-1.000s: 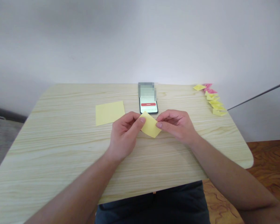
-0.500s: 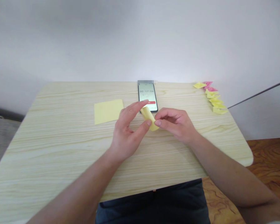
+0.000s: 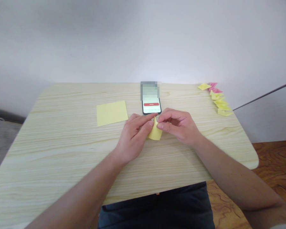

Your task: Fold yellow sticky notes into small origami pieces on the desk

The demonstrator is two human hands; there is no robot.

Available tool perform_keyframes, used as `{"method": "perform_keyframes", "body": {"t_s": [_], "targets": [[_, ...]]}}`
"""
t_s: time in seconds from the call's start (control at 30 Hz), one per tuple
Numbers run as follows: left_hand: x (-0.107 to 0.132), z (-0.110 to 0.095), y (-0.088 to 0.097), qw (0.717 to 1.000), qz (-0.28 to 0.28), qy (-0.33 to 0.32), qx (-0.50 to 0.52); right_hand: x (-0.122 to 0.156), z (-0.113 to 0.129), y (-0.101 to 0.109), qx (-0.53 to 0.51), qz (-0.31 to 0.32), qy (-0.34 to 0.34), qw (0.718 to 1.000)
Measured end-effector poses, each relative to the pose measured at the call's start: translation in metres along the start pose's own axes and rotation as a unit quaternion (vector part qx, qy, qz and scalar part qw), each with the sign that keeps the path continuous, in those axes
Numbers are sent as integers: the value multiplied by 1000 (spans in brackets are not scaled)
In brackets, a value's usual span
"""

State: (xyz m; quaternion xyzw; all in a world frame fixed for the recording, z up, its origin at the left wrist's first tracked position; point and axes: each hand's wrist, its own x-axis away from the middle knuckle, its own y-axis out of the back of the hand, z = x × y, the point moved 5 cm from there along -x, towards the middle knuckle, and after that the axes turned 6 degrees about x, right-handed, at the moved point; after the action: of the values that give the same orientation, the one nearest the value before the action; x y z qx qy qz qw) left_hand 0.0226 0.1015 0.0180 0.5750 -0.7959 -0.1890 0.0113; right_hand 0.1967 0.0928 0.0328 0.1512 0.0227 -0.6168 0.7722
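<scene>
A small piece of yellow paper [image 3: 155, 132], bent into a curve with a pointed top, is held between both hands just above the table. My left hand [image 3: 135, 136] pinches its left side, thumb in front and fingers behind. On the other side, the thumb and index finger of my right hand [image 3: 177, 124] grip the edge near the point. Part of the paper is hidden by the fingers. Just beyond the fingertips lies a phone [image 3: 152, 108] with a lit screen and a red bar.
A flat yellow sheet [image 3: 112, 113] lies left of the phone. Along the table's right edge sit several folded yellow paper pieces [image 3: 221, 104] and a pink folded piece [image 3: 214, 88]. The wooden table [image 3: 62, 143] meets a white wall [image 3: 109, 41] at the back.
My left fingers have come down and closed on the paper, where they were spread above it. The paper has turned more upright and now shows a pointed top.
</scene>
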Motion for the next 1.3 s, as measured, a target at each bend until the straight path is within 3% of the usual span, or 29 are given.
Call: {"method": "perform_keyframes", "body": {"t_s": [0.17, 0.43, 0.73, 1.07, 1.3], "targets": [[0, -1, -2, 999, 11, 27, 44, -1, 4, 3, 50, -18, 34, 998], [0, -15, 0, 999, -10, -53, -6, 0, 8, 1, 102, -38, 66, 992], [3, -11, 2, 998, -26, -57, 15, 0, 9, 3, 134, -56, 93, 985], [1, -10, 10, 994, -84, 4, 63, 2, -11, 5, 41, -63, -21, 997], [1, -9, 10, 995, -88, -14, 48, 2, -6, 7, 75, -76, -11, 994]]}}
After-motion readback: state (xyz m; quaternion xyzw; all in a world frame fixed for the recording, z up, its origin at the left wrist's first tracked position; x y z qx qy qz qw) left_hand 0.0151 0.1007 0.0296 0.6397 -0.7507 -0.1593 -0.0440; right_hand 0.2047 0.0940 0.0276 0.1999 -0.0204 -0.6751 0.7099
